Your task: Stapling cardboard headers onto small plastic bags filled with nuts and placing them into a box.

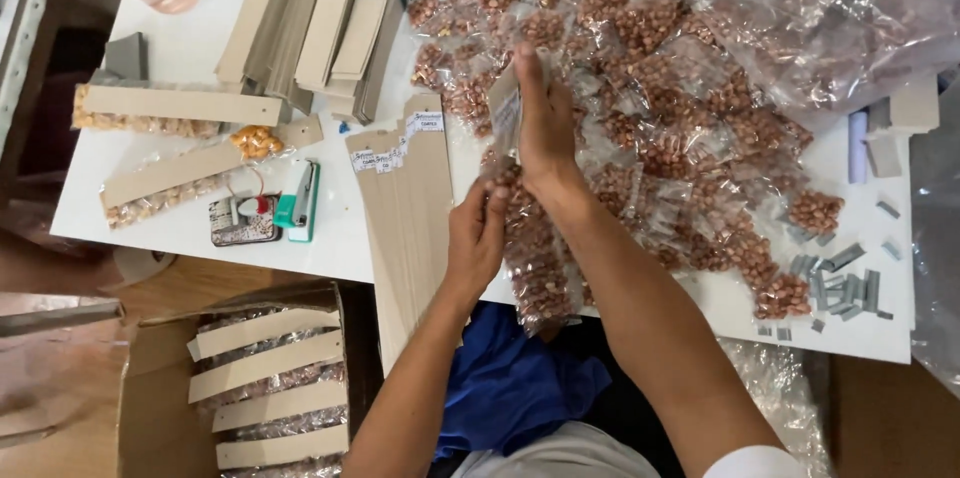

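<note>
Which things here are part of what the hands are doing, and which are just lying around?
In use: left hand, right hand, strip of peanut packets, pile of peanut packets.
Lying about: green stapler, small tin, staple strips, cardboard box.

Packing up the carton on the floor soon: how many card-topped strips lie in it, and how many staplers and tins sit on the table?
Card-topped strips in the carton: 4
Green stapler: 1
Small tin: 1
Total: 6
</note>
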